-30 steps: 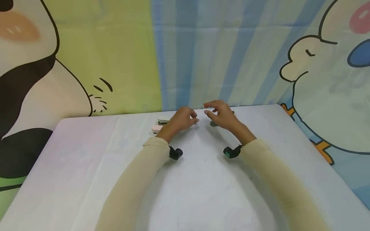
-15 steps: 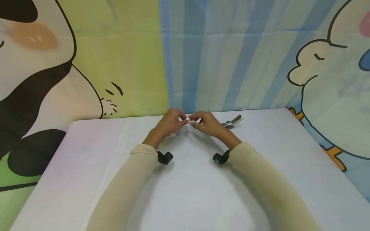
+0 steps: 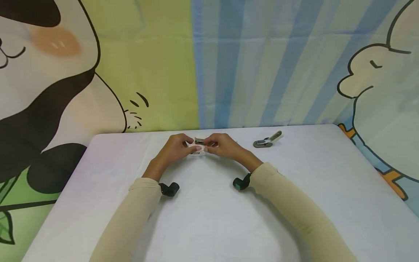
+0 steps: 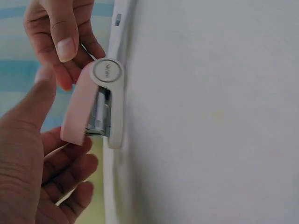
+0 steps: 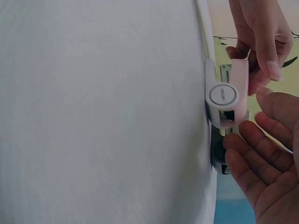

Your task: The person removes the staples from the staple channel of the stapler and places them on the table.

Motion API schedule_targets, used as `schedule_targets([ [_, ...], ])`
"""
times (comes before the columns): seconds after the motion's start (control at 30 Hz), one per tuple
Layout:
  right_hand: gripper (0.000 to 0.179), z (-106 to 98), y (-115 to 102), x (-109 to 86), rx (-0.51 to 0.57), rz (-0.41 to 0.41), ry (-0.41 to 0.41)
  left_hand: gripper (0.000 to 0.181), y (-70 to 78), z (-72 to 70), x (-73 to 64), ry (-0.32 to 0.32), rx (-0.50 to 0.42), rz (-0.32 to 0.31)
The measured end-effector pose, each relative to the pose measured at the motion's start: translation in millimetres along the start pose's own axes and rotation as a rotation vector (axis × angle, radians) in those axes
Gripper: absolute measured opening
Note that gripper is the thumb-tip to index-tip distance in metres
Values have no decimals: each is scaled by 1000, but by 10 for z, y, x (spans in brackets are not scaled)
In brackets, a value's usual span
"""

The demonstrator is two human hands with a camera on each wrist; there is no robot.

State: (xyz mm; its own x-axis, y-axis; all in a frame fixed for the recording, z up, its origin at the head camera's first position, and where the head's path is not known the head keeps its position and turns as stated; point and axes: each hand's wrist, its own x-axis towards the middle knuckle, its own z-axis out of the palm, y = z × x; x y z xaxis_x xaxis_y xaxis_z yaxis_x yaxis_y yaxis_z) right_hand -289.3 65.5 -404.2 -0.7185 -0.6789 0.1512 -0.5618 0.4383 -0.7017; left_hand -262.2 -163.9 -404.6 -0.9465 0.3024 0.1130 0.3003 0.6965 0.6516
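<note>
A pink and white stapler (image 3: 203,154) lies near the back of the table, between both hands. In the left wrist view, its pink top (image 4: 77,109) stands raised at an angle from the white base, with a round hinge disc at one end. My left hand (image 3: 176,146) is at its front end, fingertips right at the pink cover and thumb apart from it. My right hand (image 3: 226,146) reaches the hinge end with loosely bent fingers, thumb held off the stapler in the right wrist view. Just behind sits a second, grey-green stapler (image 3: 199,141), partly hidden.
Farther right, a grey-green stapler (image 3: 263,143) lies with its top arm swung up. A white cloth covers the table (image 3: 209,211). A printed cartoon curtain (image 3: 245,65) hangs right behind the back edge.
Both hands have moved left and come to the pink stapler; the right hand has left the grey-green stapler on the right, now fully visible. The head view has shifted.
</note>
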Motion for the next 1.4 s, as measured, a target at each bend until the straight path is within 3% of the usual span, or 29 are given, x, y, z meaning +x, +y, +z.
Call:
schedule_targets([
  [0.13,37,50,11,8,19,-3,-24,47,-66,65,-25,-71,-20,11],
  [0.27,44,61,-7,24,15,-4,-34,36,-68,91,0,-100,-27,21],
  [0.53,25,31,-41,24,-106,-40,-82,15,-5,99,25,-133,-12,45],
  [0.77,21,-11,-33,-43,-89,-11,-145,12,55,149,17,-211,-39,55],
  [1.03,21,-119,-54,-283,-60,18,-244,16,259,306,-77,-289,27,107],
  [1.23,21,-153,-16,-473,-51,-38,-245,18,381,418,-131,-296,54,154],
  [1.4,21,-164,-8,-600,-41,-26,-247,16,471,482,-175,-303,77,190],
])
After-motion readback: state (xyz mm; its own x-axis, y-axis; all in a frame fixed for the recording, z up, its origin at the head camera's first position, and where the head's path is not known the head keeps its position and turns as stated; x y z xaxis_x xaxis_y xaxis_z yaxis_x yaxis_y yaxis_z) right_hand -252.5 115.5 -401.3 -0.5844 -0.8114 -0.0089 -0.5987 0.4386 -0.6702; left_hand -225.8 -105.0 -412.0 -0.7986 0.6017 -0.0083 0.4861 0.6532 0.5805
